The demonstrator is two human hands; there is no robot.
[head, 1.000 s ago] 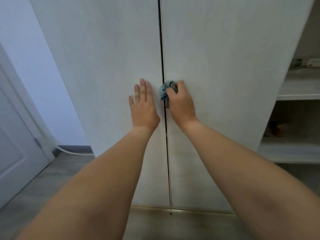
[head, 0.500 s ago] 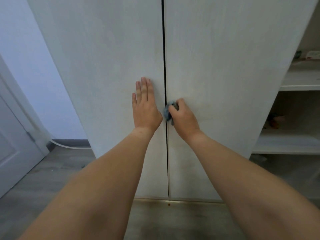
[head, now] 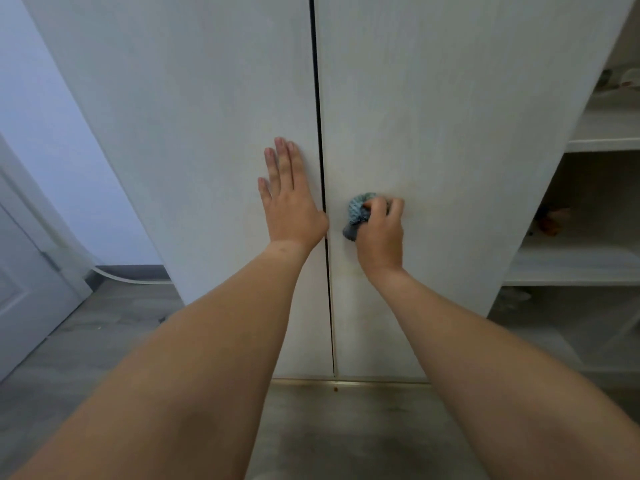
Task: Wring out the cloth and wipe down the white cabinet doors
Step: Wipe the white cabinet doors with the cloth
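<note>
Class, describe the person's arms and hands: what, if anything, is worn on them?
Both forearms are bare, with no sleeves in view. The left hand and right hand wear no gloves, and no watch, bracelet or ring shows. The nails look short and unpainted.

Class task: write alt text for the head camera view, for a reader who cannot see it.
A person's right hand presses a bunched blue cloth against the right white cabinet door, while the left hand lies flat on the left door. Open shelves stand to the right.
</note>
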